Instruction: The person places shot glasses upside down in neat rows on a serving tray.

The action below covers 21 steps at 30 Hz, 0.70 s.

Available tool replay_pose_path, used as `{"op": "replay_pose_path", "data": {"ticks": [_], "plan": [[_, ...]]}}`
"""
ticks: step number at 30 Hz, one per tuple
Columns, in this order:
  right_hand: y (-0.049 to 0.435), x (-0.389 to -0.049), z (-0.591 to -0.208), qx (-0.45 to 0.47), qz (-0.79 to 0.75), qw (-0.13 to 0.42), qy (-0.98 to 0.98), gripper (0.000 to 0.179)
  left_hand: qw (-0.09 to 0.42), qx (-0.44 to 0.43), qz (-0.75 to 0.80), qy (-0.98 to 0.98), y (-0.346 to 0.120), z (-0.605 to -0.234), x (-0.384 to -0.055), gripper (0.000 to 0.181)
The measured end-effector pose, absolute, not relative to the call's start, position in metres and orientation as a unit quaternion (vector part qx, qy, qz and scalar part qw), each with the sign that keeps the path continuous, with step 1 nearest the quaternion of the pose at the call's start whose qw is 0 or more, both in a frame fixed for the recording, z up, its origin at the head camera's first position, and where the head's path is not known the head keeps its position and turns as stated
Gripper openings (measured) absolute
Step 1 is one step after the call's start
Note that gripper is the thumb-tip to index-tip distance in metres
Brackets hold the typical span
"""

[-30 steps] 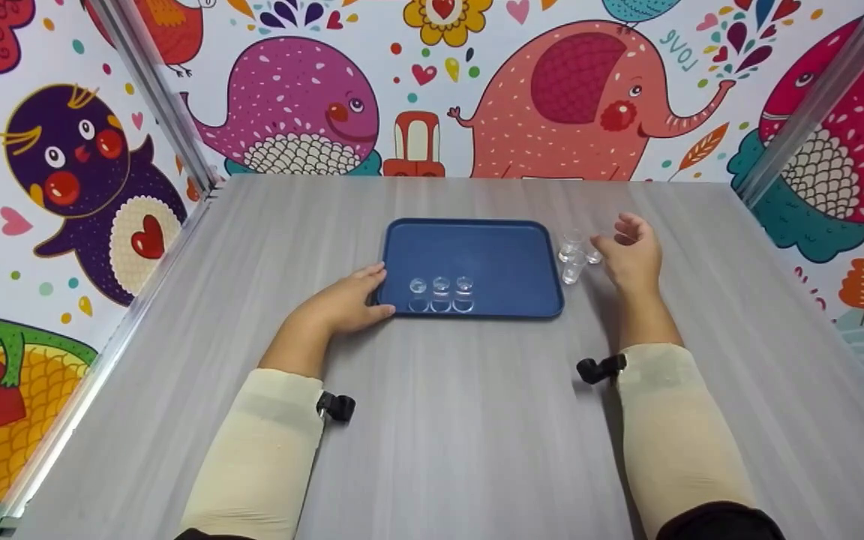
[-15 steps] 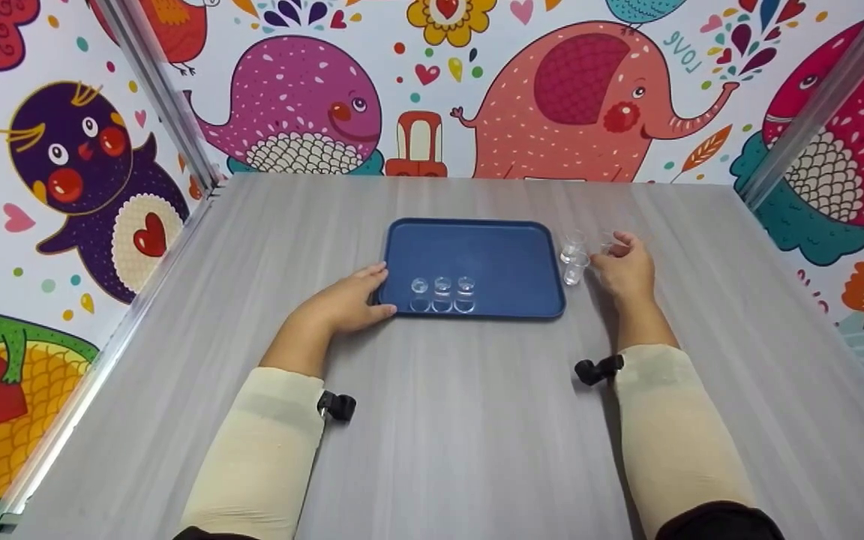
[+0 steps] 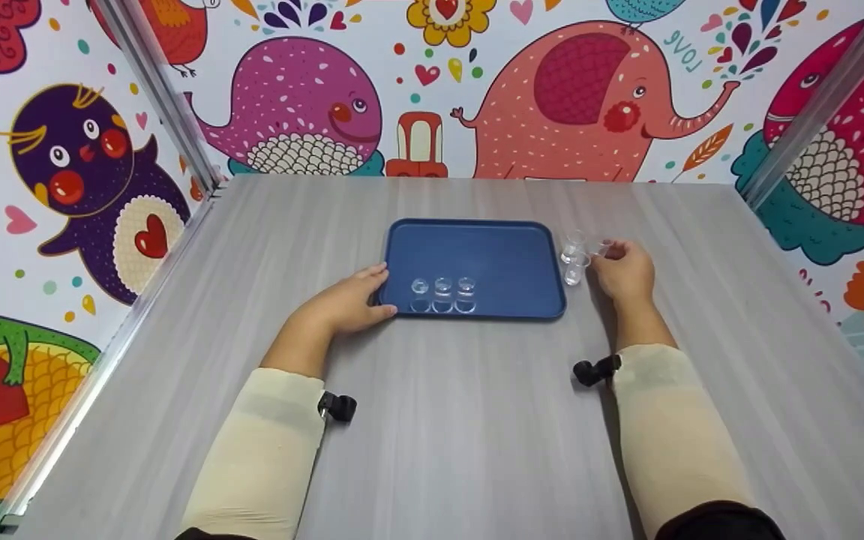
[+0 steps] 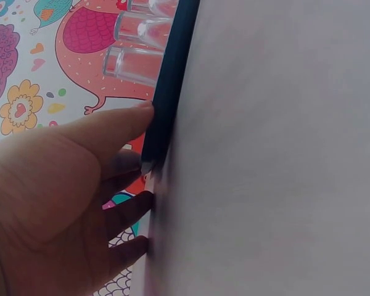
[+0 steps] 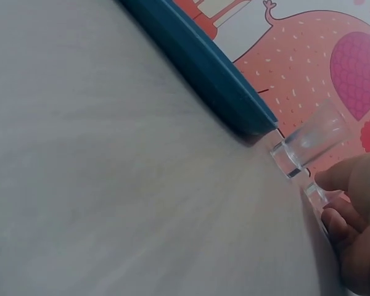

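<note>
- Well, from where I stand, the left hand (image 3: 346, 304) lies at the near corner of the tray (image 3: 507, 270) on that side, fingers loosely extended and spread, thumb against the rim, nothing wrapped in its grasp.
- The tray reaches from that hand most of the way to the other: a smooth, matte blue rectangle with rounded corners and a low raised lip.
- Just beyond the left thumb, a row of three see-through cups (image 3: 442, 294) sits on the tray, round and tapered; I can't tell which end is up.
- The right hand (image 3: 625, 274) is nearly closed, thumb and curled fingers pinching a clear cup (image 3: 599, 247) past the tray's far side, partly hidden by the fingers.
- Between that hand and the tray stand a farther cup (image 3: 573, 244) and a nearer cup (image 3: 576, 268), glossy and transparent, one showing a thick base and flared mouth.
- Under both hands runs a pale grey table (image 3: 432, 420) with streaky, wood-like grain.
- Behind the hands are thin, stretchy-looking cream sleeves (image 3: 259, 450), creased toward the elbows; ahead rises a brightly printed wall (image 3: 589, 90).
</note>
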State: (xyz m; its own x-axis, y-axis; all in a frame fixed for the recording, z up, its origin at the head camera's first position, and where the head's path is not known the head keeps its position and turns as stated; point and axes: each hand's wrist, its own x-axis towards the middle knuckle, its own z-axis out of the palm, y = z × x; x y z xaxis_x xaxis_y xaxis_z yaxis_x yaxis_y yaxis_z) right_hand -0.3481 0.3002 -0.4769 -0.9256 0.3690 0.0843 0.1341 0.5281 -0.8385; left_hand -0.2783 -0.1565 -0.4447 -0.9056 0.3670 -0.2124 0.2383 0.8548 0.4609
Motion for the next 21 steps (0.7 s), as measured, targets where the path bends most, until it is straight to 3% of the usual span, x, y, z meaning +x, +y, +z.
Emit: {"op": "replay_pose_path", "data": {"ticks": [14,21], "plan": [[0.299,-0.346,-0.456,-0.196,0.574,0.102,-0.788,0.048,0.147,0.161,0.219,0.951,-0.157,-0.445,-0.277,0.08],[0.292,-0.344,-0.444,-0.179,0.576,0.139,-0.785,0.041,0.149,0.162,0.22,0.95,-0.157,-0.443,-0.277,0.081]]}}
